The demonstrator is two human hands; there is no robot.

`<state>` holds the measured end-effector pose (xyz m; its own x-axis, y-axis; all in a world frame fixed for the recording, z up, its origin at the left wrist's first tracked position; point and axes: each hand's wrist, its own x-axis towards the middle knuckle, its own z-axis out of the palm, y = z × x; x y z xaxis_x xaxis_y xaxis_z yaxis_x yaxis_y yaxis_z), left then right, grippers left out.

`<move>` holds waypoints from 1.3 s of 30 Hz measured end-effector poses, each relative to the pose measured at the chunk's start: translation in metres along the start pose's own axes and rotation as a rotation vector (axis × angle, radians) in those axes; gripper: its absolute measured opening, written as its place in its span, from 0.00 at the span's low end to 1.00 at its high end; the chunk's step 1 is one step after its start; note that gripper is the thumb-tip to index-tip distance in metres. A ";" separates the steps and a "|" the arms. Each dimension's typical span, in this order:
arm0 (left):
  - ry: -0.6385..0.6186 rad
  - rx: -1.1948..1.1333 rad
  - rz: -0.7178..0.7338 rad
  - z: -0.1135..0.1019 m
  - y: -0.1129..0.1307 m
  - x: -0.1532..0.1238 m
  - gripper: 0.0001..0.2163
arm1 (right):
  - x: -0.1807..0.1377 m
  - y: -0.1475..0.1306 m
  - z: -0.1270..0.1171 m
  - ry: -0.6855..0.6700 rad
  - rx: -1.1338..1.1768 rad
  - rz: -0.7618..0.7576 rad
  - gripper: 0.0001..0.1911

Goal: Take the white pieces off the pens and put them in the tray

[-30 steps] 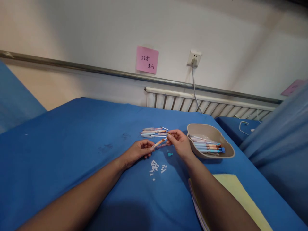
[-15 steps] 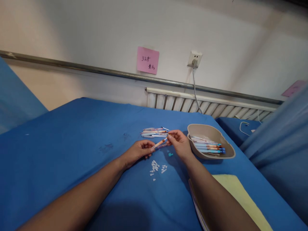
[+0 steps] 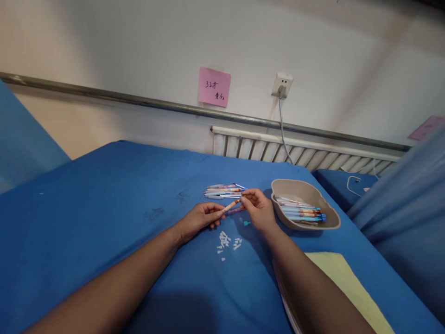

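Note:
An orange and cream pen (image 3: 231, 206) slants between my two hands, above the blue cover. My left hand (image 3: 204, 215) is closed on its lower end, thumb and fingers pinching it. At the upper end, my right hand (image 3: 257, 207) pinches the pen's brown tip, which the fingers partly hide. Just behind lies a pile of pens and thin refills (image 3: 222, 191). Another pinkish pen (image 3: 235, 210) rests on the cover under my hands. A small teal pen part (image 3: 246, 223) lies below my right hand. Nearer to me are several small white plastic pieces (image 3: 224, 239) in loose groups.
To the right stands a beige bin (image 3: 333, 220) with several pens (image 3: 302, 213) in it. A yellow pad (image 3: 342, 278) lies under my right forearm. Behind the blue-covered table (image 3: 146, 176) are a radiator (image 3: 257, 147), a metal rail and a plugged socket (image 3: 282, 85).
Both hands stay nearly in place on the pen. My right hand has shifted very slightly, and more of the pen's orange end shows between the hands.

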<state>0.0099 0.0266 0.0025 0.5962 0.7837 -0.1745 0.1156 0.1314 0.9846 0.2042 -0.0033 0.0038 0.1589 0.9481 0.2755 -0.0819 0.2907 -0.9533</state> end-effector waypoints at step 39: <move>0.114 -0.065 0.032 0.001 -0.001 0.002 0.19 | -0.013 0.001 0.010 0.055 -0.529 -0.178 0.06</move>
<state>0.0117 0.0273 0.0011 0.5040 0.8517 -0.1437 0.0435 0.1411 0.9890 0.1922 -0.0142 -0.0001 0.1775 0.8781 0.4444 0.4536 0.3278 -0.8287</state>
